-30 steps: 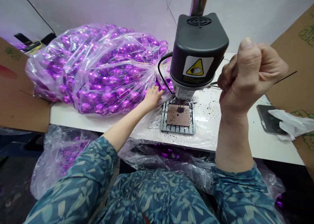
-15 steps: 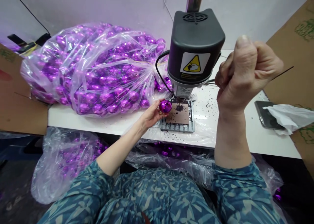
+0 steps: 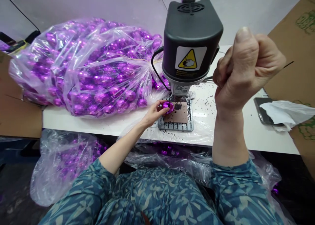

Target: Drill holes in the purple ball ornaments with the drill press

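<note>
A shiny purple faceted ball (image 3: 168, 107) is pinched between the thumb and fingers of my left hand (image 3: 153, 114). It is over the left part of a brown board (image 3: 182, 116), which lies on the slotted metal base (image 3: 176, 126) of a small bench drill press (image 3: 193, 31). Dark shavings are scattered on the board near a small hole. My right hand (image 3: 247, 67) is raised to the right of the motor housing, closed in a fist around the drill press handle. The fingers hide most of that handle, and a dark rod shows at the machine's side.
A large clear bag of purple balls (image 3: 98, 70) lies left of the drill press. Shavings dot the white table (image 3: 248, 133). At the right are a phone (image 3: 263, 111), white tissue (image 3: 287, 110) and a cardboard box (image 3: 295, 47). Another plastic bag (image 3: 61, 166) hangs below the table edge.
My left hand has turned the ball and brought it slightly further over the board, thumb now across its front. My right fist stays closed beside the machine. The camera view has shifted slightly.
</note>
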